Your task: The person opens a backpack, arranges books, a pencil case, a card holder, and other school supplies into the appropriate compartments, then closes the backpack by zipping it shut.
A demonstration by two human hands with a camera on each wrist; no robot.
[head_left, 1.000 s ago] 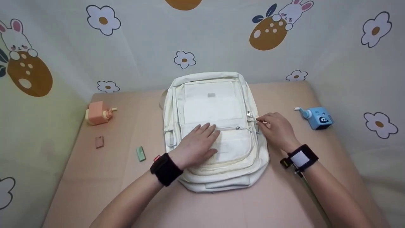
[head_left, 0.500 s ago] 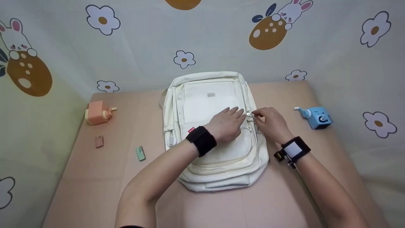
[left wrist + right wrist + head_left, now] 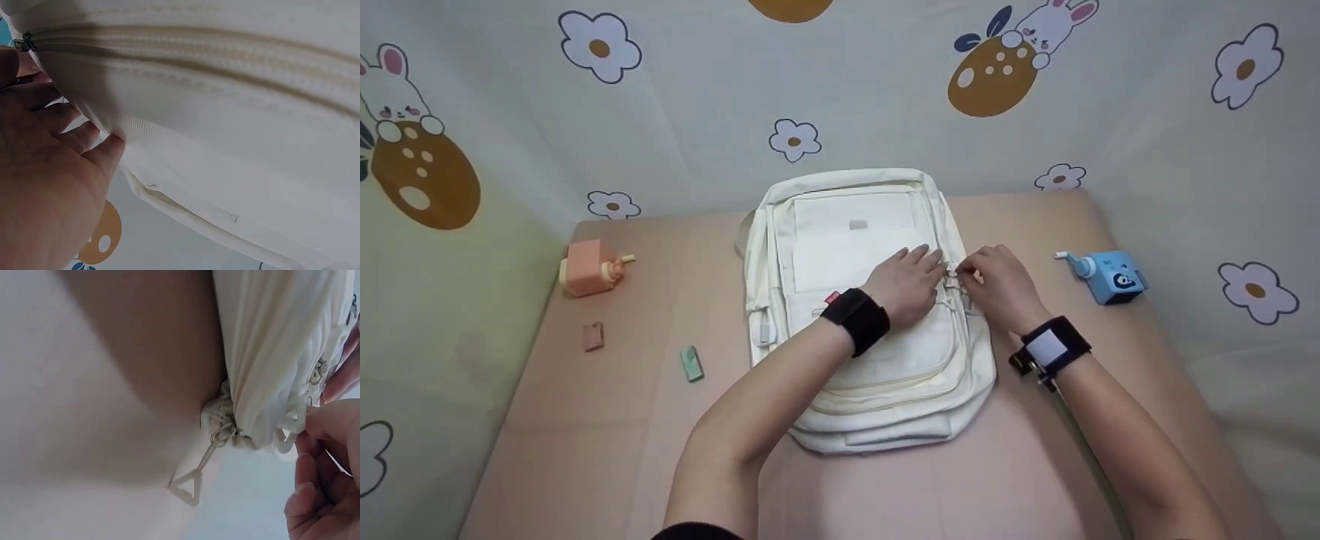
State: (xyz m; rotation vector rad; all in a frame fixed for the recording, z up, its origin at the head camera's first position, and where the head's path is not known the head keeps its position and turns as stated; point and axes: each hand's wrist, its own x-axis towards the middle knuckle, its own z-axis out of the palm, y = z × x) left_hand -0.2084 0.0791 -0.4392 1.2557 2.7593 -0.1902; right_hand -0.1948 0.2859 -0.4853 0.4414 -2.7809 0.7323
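A cream backpack lies front side up on the table. My left hand rests on it with straight fingers, the fingertips at the zipper along the right side. In the left wrist view, those fingers press against the fabric below a zipper track. At the bag's right edge, my right hand pinches a white triangular zipper pull between thumb and index finger. Another triangular zipper pull hangs free in the right wrist view.
An orange crank pencil sharpener stands at the table's far left, with a reddish eraser-like block in front of it. Closer to the bag lies a green block. A blue crank sharpener stands on the right. Patterned cloth hangs behind.
My left hand has moved right and up across the bag, from the front pocket to the right-side zipper. My right hand has shifted slightly up and left along the edge.
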